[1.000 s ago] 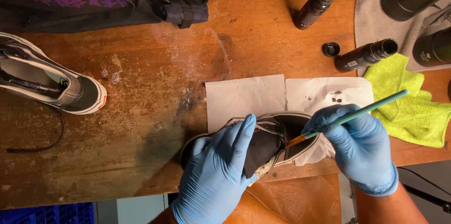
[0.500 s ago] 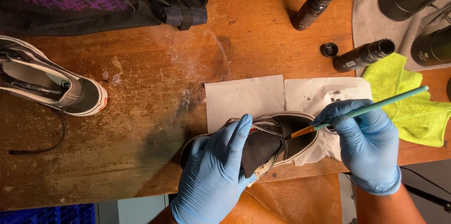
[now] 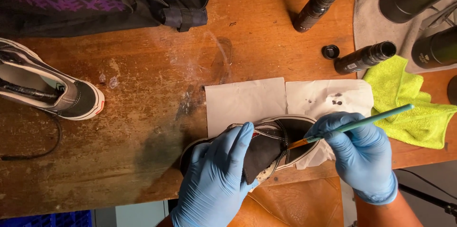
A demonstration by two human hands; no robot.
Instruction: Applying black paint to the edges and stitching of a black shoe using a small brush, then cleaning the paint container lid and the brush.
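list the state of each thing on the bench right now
left hand: gloved, gripping the black shoe
right hand: gloved, holding the paintbrush, tip on the shoe
lying bottle: uncapped, cap beside it
second bottle: capped
other shoe: untouched

Both hands in blue gloves, forearms entering from 6 o'clock. Left hand [image 3: 216,179]: palm down, fingers together and extended toward 1 o'clock, thumb tucked under, clamped over what it steadies. Right hand [image 3: 364,153]: curled in a pen-type pinch, knuckles up, fingertips [image 3: 328,127] aimed at 9 o'clock; bare wrist visible below glove cuff.
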